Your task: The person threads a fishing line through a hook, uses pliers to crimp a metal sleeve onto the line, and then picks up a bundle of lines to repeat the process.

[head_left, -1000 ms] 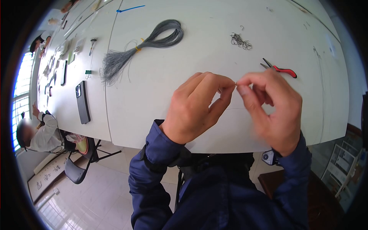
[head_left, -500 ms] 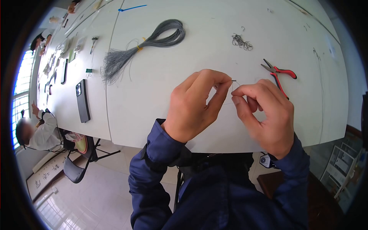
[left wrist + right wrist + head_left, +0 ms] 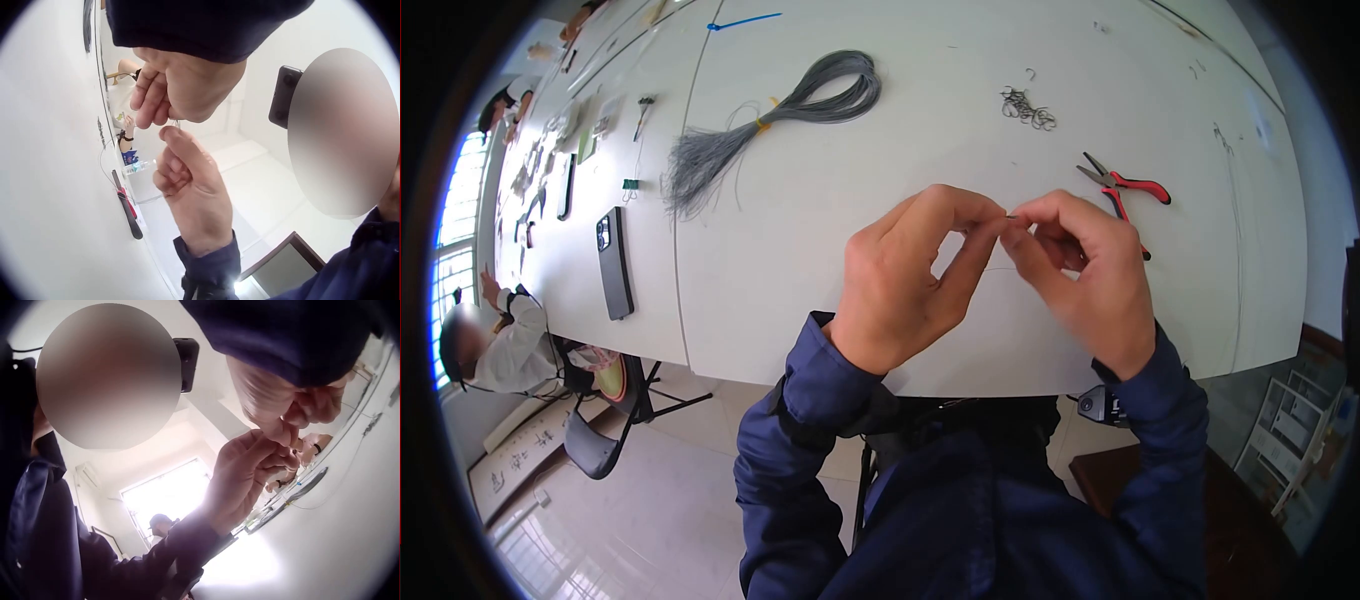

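Observation:
In the head view my left hand (image 3: 910, 280) pinches a small dark fish hook (image 3: 1011, 217) between thumb and index finger, with most of the hook hidden by the fingertips. My right hand (image 3: 1090, 275) meets it there, thumb and index finger pinching a thin line (image 3: 1000, 268) that bows out below the hands. Both hands are raised over the near part of the white table (image 3: 800, 270). The left wrist view shows the right hand (image 3: 197, 184) with its fingers curled in, close under the left.
A pile of fish hooks (image 3: 1028, 108) lies beyond the hands. Red-handled pliers (image 3: 1140, 185) rest to the right. At the left are a tied bundle of grey line (image 3: 800, 110), a blue cable tie (image 3: 743, 21) and a phone (image 3: 615, 265). Another person (image 3: 510, 350) sits far left.
My right hand dropped toward me, stretching the line off the hook, then came back up to the left fingertips. My left hand has stayed nearly in place, pinching the hook.

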Demonstrator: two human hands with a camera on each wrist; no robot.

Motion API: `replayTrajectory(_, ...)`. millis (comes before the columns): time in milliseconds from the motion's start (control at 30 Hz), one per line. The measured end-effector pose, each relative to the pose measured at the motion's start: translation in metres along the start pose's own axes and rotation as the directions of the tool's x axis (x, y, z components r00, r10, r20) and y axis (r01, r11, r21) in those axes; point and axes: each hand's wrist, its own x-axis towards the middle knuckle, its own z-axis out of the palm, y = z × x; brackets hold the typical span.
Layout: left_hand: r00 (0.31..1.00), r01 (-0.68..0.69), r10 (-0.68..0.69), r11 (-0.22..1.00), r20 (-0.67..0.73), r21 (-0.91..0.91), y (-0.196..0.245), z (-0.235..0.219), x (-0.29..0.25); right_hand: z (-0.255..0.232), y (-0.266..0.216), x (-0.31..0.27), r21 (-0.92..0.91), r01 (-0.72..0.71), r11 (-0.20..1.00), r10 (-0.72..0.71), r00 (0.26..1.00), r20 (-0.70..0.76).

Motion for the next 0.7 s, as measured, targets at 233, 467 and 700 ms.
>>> replayTrajectory(233, 0.998, -0.039, 0.038, 0.999, 0.051, 0.018, -0.007, 0.003, -0.001, -0.011, -0.024, -0.001, -0.322, 0.349, 0.880, -0.365, 0.931, 0.013)
replayTrajectory(467, 0.998, 0.018, -0.015, 0.999, 0.064, -0.043, -0.002, 0.003, -0.007, -0.018, 0.003, 0.026, 0.128, -0.040, 0.991, 0.026, 0.993, 0.111)
replayTrajectory(700, 0.997, 0.029, -0.030, 0.999, -0.064, -0.017, -0.005, 0.006, -0.008, -0.003, 0.004, 0.012, 0.294, -0.202, 0.934, 0.170, 0.977, 0.133)
